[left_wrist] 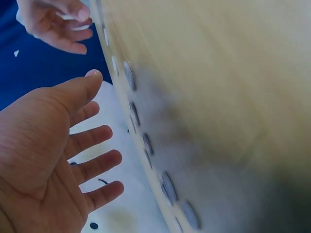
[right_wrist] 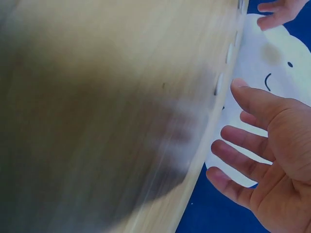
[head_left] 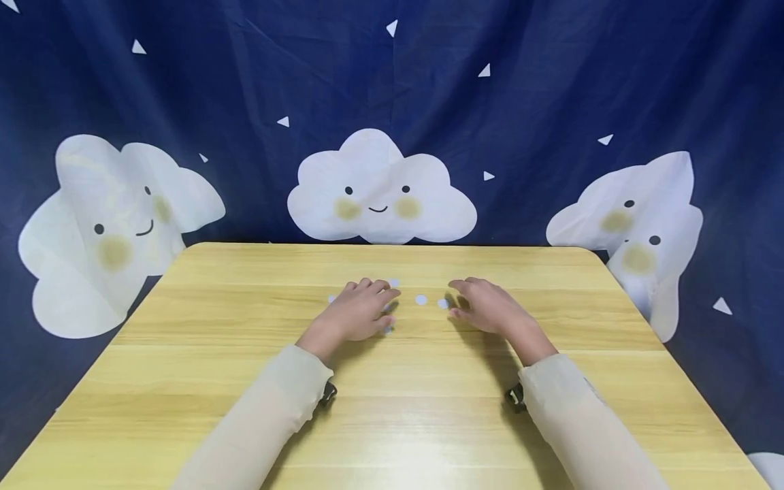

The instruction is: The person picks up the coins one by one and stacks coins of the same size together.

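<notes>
A person holds two hands up over a wooden table (head_left: 398, 429). Small, flat, round discs (head_left: 421, 299), pale and whitish-blue, lie on the far half of the table, most of them under or around the left hand (head_left: 355, 314). One peeks out on the left side of that hand, one shows just past its fingertips, and more show by its thumb and fingers (the hand covers part of the group, so one cannot tell how many there are). Two more discs lie in the space between the hands, and one of those is just beside the fingertips of the right hand (head_left: 490, 307).

The left hand's fingers are spread apart, bent a little, and grip nothing. The right hand's fingers are loose and spread in the same way, and they grip nothing too. Both palms face down at the table, and each hand makes a dark shadow on the wood.

The person wears long, light sleeves (head_left: 260, 422), and a small black thing (head_left: 516, 397) sits under the right cuff. Behind the table hangs a dark blue cloth (head_left: 429, 88) with little white triangles (head_left: 392, 28) and big white clouds (head_left: 380, 167) that smile
</notes>
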The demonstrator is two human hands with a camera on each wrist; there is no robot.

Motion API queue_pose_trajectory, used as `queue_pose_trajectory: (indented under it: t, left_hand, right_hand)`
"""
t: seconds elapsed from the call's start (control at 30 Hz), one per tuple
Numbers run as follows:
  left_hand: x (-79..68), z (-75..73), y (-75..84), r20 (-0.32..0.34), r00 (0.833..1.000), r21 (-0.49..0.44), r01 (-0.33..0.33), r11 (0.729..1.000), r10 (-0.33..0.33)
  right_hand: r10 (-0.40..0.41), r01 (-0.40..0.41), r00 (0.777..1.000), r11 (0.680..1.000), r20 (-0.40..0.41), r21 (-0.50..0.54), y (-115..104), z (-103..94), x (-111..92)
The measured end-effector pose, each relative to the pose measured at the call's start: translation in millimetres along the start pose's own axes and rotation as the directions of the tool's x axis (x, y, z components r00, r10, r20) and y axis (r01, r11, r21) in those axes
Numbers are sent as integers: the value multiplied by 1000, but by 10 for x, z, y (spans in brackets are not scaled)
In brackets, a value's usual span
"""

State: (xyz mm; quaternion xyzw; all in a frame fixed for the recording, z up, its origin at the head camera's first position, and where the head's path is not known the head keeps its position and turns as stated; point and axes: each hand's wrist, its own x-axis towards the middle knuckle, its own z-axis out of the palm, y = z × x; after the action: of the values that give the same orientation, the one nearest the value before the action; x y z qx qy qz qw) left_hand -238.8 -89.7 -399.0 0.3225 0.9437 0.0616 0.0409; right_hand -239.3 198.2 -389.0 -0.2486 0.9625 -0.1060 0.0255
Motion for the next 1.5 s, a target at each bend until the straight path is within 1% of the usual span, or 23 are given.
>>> queue_pose_trajectory:
  t: [0.13, 0.3, 0.4, 0.47, 0.6, 0.67, 0.77, 0.9, 1.0, 1.1, 1.23, 1.33, 1.5]
  left_hand:
    - [110, 15, 57, 0, 1000, 6, -15, 1000, 15]
    - [243, 40, 75, 6, 1000, 8, -24, 1000, 24]
    - [309, 56, 69, 22, 999, -30, -37, 999, 38]
    - [353, 68, 58, 27, 999, -72, -39, 997, 41]
    - [455, 100, 20, 25, 999, -146, -23, 989, 27]
    - [506, 112, 1, 21, 1000, -185, -16, 983, 20]
    - [575, 128, -14, 14, 1000, -258, -11, 966, 15]
    - [634, 132, 0, 9, 1000, -358, 20, 933, -17]
    - [670, 134, 16, 5, 999, -408, 39, 912, -40]
    - [707, 146, 23, -5, 999, -433, 43, 900, -50]
    - [739, 150, 36, -6, 997, -456, 65, 888, -76]
    - [753, 149, 45, 4, 995, -476, 93, 875, -104]
    - [779, 166, 42, 19, 991, -485, 124, 865, -132]
  right_hand:
    - [-21, 21, 1000, 999, 3, 32, 26, 18, 57]
    - [-38, 38, 999, 995, -3, 92, 57, 49, 148]
    - [-49, 50, 999, 989, -10, 139, 69, 65, 200]
    - [-52, 54, 998, 983, -18, 174, 76, 76, 236]
    - [-53, 58, 998, 973, -30, 224, 91, 111, 320]
    - [-43, 49, 999, 967, -29, 251, 98, 135, 364]
    - [-28, 34, 999, 957, -25, 289, 101, 171, 427]
    - [-16, 18, 1000, 942, -10, 334, 74, 195, 499]
    - [-14, 13, 1000, 938, 0, 346, 42, 208, 546]
    - [-13, 10, 1000, 939, 6, 344, 14, 216, 588]
    - [-10, 3, 1000, 942, 20, 337, -9, 219, 624]
    - [-5, -4, 1000, 941, 27, 338, -12, 221, 645]
    - [0, -13, 999, 936, 35, 353, -6, 237, 680]
